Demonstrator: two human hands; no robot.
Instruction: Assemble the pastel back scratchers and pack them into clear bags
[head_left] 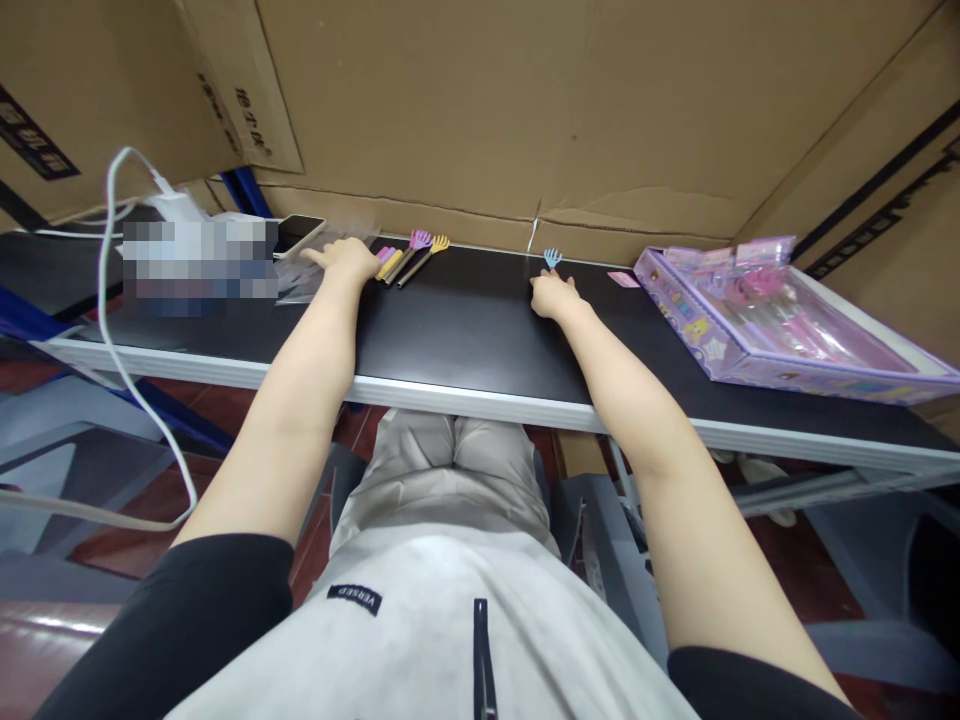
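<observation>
My left hand (346, 259) rests on the black table top (465, 330) at the far left, fingers curled, with the forefinger pointing left onto clear plastic bags (300, 280). Just right of it lie several small hand-shaped scratcher sticks: a pink one (418, 240), a yellow one (439, 243) and others half hidden by the hand. My right hand (551, 293) lies further right, fingers closed around the handle of a small blue hand-shaped stick (553, 258) whose head pokes out beyond the fingertips.
A purple toy stationery box (757, 320) with a clear lid sits at the right. A small pink card (624, 279) lies beside it. A phone (298, 232), a white charger and cable (112, 300) are at the left. Cardboard boxes (525, 110) wall the back.
</observation>
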